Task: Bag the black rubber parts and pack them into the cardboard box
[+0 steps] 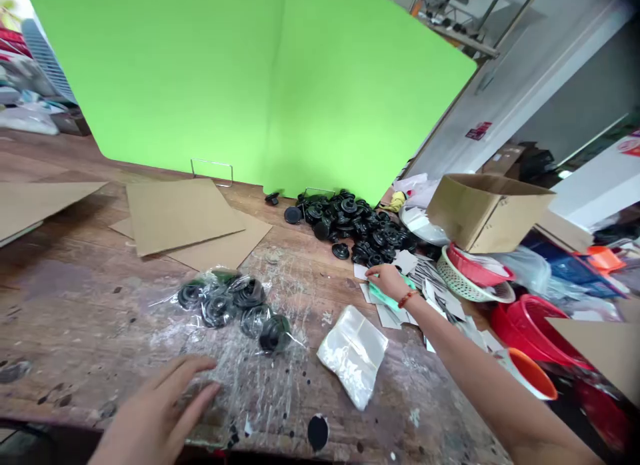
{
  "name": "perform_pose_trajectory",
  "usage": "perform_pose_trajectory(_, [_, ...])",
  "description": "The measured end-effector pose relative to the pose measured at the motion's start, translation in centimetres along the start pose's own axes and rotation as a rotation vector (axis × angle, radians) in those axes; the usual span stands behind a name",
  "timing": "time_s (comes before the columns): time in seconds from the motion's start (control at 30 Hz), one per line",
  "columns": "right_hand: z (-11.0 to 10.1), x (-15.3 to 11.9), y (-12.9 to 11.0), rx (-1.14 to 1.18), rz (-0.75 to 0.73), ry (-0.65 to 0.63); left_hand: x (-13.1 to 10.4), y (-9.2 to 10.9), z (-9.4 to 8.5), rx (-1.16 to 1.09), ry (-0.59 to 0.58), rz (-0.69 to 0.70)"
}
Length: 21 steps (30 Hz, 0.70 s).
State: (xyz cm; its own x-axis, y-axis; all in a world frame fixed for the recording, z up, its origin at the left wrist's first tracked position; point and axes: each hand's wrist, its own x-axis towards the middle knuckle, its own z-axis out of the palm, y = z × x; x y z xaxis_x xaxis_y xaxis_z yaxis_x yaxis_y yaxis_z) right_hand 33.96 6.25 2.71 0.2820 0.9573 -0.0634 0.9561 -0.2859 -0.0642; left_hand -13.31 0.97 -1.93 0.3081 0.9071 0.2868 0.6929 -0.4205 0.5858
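Observation:
My left hand (163, 405) is over the near edge of the wooden table, thumb and fingers apart, holding nothing. Just beyond it lie several black round plastic parts in clear bags (227, 305). Farther right, my right hand (387, 281) reaches into a spread of grey-white cards (390, 316), its fingertips drawn together at the cards; whatever is between them is hidden. A light green piece (387, 298) shows beneath that hand. Behind it is a heap of loose black round parts (350, 218). A stack of clear plastic bags (354, 355) lies between my hands.
Brown cardboard sheets (180, 215) lie at the left. A large bright green panel (260, 85) stands across the back. To the right are a cardboard box (485, 211), a pale green basket (467, 288), a red tub (533, 328) and an orange-rimmed container (533, 375).

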Motion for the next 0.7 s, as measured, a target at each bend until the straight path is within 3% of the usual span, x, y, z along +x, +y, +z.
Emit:
perform_pose_trajectory(0.1, [2.5,1.7,-0.7,-0.059,0.059,-0.02,2.3,2.4,1.6,0.018,-0.04,0.078])
perform_pose_trajectory(0.2, [3.4,3.1,-1.0,-0.081,0.064,-0.074,4.1,4.5,2.9,0.091,-0.083,0.149])
perform_pose_trajectory(0.37, [3.0,4.4,-0.7,-0.073,0.018,-0.165,4.6,6.3,4.4,0.198,-0.253,0.198])
perform_pose_trajectory(0.5, [2.7,5.1,-0.6,-0.056,0.024,-0.209,4.2,7.1,6.0,0.293,-0.233,0.199])
perform_pose_trajectory(0.6, [2.3,5.3,-0.3,-0.033,0.028,-0.209,4.4,7.4,6.9,0.316,-0.202,0.28])
perform_pose_trajectory(0.7, [2.0,5.3,0.0,0.002,0.036,-0.189,5.1,7.4,7.2,0.259,-0.298,0.339])
